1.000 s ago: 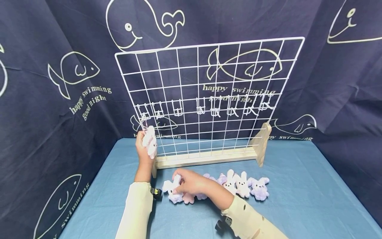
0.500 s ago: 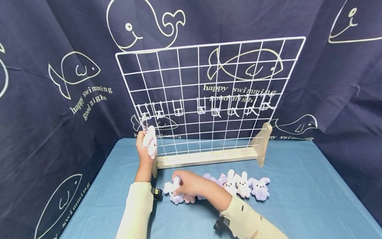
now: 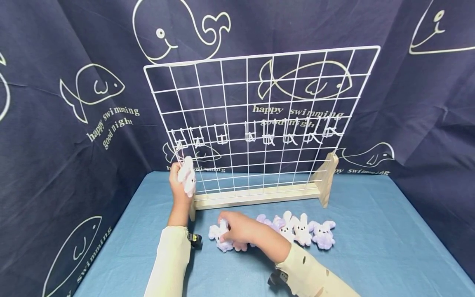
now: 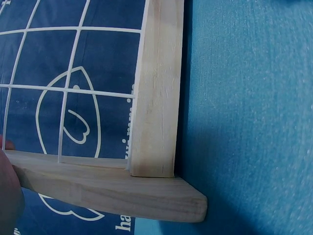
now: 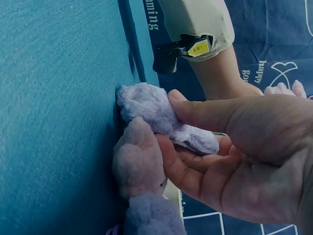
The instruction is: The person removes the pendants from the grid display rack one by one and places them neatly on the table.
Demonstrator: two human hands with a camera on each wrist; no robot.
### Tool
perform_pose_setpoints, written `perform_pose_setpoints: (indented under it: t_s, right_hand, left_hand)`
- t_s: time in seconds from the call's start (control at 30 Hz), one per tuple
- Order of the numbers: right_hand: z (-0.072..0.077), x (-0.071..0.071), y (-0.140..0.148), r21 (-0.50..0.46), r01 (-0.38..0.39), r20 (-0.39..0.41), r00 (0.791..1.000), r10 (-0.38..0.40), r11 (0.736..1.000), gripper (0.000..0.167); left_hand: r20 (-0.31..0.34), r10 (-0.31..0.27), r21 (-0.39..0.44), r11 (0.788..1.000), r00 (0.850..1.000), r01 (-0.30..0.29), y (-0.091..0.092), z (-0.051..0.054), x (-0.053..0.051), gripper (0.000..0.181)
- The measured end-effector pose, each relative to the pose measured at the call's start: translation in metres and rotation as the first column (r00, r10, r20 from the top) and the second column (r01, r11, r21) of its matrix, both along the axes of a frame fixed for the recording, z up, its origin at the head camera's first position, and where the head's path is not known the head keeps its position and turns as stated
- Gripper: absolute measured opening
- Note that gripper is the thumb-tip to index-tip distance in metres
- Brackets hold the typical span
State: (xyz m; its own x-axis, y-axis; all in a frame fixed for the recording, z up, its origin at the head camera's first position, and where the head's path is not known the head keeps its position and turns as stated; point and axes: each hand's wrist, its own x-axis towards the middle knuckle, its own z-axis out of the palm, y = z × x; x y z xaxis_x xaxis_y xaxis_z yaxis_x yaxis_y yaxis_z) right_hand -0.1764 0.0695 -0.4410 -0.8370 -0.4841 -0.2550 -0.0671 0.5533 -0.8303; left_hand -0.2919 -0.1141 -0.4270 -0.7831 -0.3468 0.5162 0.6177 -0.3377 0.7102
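Observation:
My right hand (image 3: 239,227) pinches a lilac plush bunny (image 5: 149,105) between thumb and fingers at the left end of a row of plush toys on the table. A pink plush (image 5: 139,161) touches it, partly covered by the hand in the head view. My left hand (image 3: 179,185) is at the left end of the wire grid rack (image 3: 246,105). It grips the rack's wooden side support (image 4: 88,183), seen in the left wrist view with only part of the hand. In front of it a pale pink plush bunny (image 3: 188,177) hangs by a bead chain from the leftmost hook.
Several white hooks (image 3: 250,136) line the grid's middle. To the right of my right hand lie more plush toys, among them a white bunny (image 3: 301,231) and a lilac one (image 3: 323,235). A wooden base bar (image 3: 256,196) crosses behind them. Dark printed cloth (image 3: 426,103) surrounds the blue table.
My right hand has shifted the lilac plush bunny slightly to the right, closer to the pink one. The left hand and the hanging bunny stay where they were.

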Motion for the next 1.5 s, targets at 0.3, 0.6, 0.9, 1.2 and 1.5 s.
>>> perform_pose_setpoints:
  t_s: [0.3,0.6,0.9,1.2,1.5]
  right_hand:
    - [0.001,0.0,0.003,0.036,0.003,-0.053,0.999,-0.002,0.999,0.031]
    - [0.002,0.0,-0.001,0.2,0.051,-0.181,0.983,-0.014,0.978,0.052]
    - [0.001,-0.004,0.0,0.429,0.108,-0.483,0.867,0.126,0.897,0.057]
    - [0.016,-0.005,-0.01,0.283,0.103,-0.503,0.862,0.057,0.953,0.073]
    - [0.036,-0.01,-0.032,-0.397,0.122,-0.151,0.969,-0.196,0.91,0.061]
  left_hand:
    - [0.02,-0.007,0.0,1.0,1.0,0.007,-0.001,-0.002,-0.002,0.02]
    - [0.023,-0.001,0.002,1.0,1.0,0.001,0.0,-0.001,-0.001,0.022]
    - [0.021,0.02,0.019,1.0,1.0,-0.02,0.001,0.001,0.001,0.025]
    - [-0.029,-0.019,0.012,1.0,0.999,0.02,-0.001,-0.002,0.001,0.018]
    - [-0.164,0.206,-0.301,0.921,0.965,-0.248,-0.015,-0.022,-0.011,0.021]
